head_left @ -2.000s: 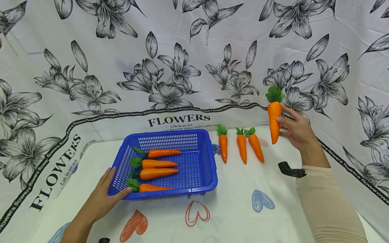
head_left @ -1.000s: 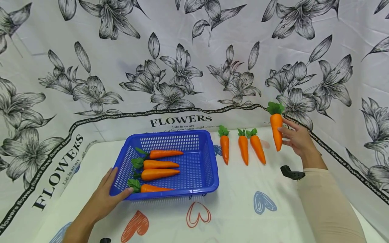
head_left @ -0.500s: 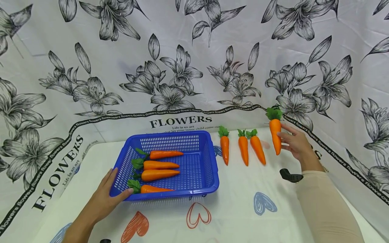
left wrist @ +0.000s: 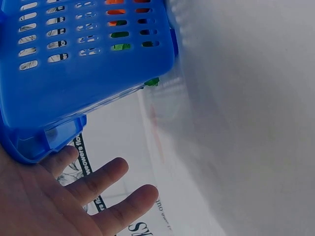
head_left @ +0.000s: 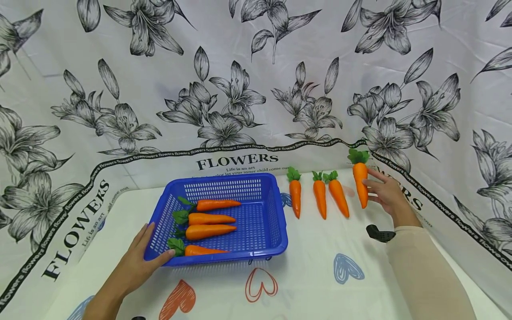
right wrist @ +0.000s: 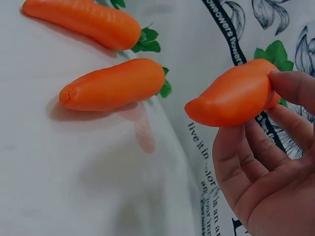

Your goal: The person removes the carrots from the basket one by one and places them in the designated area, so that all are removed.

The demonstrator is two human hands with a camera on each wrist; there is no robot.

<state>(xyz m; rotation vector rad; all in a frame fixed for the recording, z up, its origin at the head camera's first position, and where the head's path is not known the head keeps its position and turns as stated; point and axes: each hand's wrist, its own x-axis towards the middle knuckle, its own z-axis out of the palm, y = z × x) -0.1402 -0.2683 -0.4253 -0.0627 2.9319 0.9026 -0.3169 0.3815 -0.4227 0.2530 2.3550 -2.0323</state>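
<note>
My right hand pinches an orange toy carrot between thumb and fingers, raised over the far right of the table, its green leafy top up and its tip pointing down. Seen from the right wrist, the carrot has the thumb on one side and fingers on the other. My left hand rests at the near left corner of a blue plastic basket, thumb along the rim. In the left wrist view its fingers stretch out straight beside the basket wall. Several carrots lie inside the basket, leaves to the left.
Right of the basket, three carrots lie on the table: one near its side, then a middle one and a right one close together. White cloth printed with hearts covers the table. A flower-printed curtain hangs behind.
My right hand has lowered the carrot from in front of the curtain toward the tabletop, to the right of the row. The left hand and basket have kept their places.
</note>
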